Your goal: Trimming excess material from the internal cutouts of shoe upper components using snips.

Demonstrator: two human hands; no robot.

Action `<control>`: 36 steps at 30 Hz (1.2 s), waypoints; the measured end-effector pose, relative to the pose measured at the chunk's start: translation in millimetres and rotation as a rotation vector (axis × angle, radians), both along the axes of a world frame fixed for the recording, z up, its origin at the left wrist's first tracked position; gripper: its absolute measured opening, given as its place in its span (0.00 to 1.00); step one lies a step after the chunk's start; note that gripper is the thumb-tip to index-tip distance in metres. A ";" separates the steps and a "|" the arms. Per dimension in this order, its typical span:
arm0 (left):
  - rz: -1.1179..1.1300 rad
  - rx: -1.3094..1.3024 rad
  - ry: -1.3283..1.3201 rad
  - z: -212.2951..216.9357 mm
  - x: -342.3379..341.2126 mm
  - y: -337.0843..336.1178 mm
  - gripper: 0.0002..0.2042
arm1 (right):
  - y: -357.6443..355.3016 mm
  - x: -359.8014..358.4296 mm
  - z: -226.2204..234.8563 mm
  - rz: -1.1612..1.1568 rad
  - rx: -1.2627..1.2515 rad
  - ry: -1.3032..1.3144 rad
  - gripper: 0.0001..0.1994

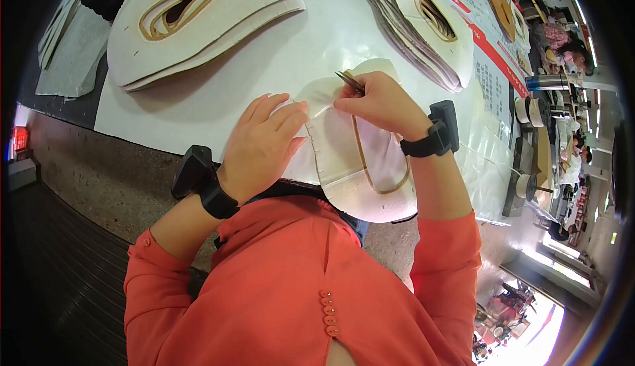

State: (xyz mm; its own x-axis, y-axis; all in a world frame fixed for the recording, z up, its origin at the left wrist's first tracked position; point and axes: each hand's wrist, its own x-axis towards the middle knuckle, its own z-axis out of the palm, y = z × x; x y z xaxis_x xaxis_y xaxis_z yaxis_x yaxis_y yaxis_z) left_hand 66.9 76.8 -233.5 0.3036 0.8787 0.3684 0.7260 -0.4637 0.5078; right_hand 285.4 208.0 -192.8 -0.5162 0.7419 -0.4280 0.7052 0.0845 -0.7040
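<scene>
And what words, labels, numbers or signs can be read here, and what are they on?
Red strips, upper right: pale characters, too small to read.
White sheet beside them: rows of dark print, also too small.
White piece under the right hand: no lettering visible.

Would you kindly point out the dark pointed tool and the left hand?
Dark pointed tool (351, 83): head view, on its exposed length.
Left hand (260, 142): head view, on its back.
</scene>
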 end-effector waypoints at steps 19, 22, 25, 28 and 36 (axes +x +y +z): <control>-0.017 0.004 0.108 1.2 4.4 -0.2 0.23 | 9.6 8.8 2.1 -0.097 0.204 -0.028 0.12; -0.019 0.004 0.103 1.6 4.2 0.1 0.22 | 9.7 7.3 2.7 -0.084 0.212 -0.016 0.12; -0.024 0.005 0.096 1.9 3.9 1.2 0.22 | 11.5 6.0 1.7 -0.072 0.206 -0.021 0.12; -0.032 0.007 0.082 2.3 4.8 3.0 0.22 | 13.1 5.0 -2.0 -0.087 0.186 -0.015 0.11; -0.065 0.150 0.044 -2.7 9.7 25.3 0.15 | 15.8 -3.3 -4.1 -0.082 0.210 -0.061 0.12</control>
